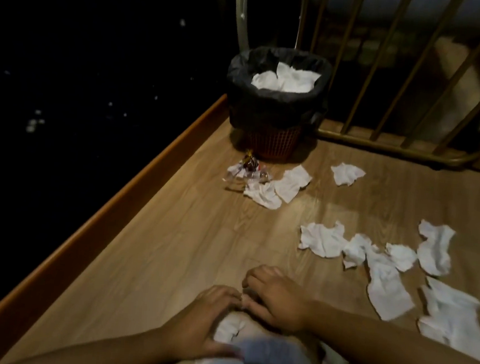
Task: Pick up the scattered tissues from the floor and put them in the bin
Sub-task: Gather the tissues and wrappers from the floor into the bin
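White crumpled tissues lie scattered on the wooden floor: several at the right (pixel 383 263), one alone further back (pixel 346 174), and two near the bin (pixel 279 188). The bin (pixel 272 138) is a red-brown mesh basket lined with a black bag, standing in the far corner with tissues inside (pixel 285 79). My left hand (pixel 204 322) is closed around a crumpled tissue (pixel 229 329) close to my body. My right hand (pixel 277 297) rests curled beside it, touching the floor and the left fingers; whether it grips anything is hidden.
A clear plastic wrapper with red print (pixel 247 169) lies in front of the bin. A wooden skirting edge (pixel 133 183) runs along the left, with darkness beyond. Brass railing bars (pixel 389 79) close off the back. A blurred grey shape sits at the bottom centre.
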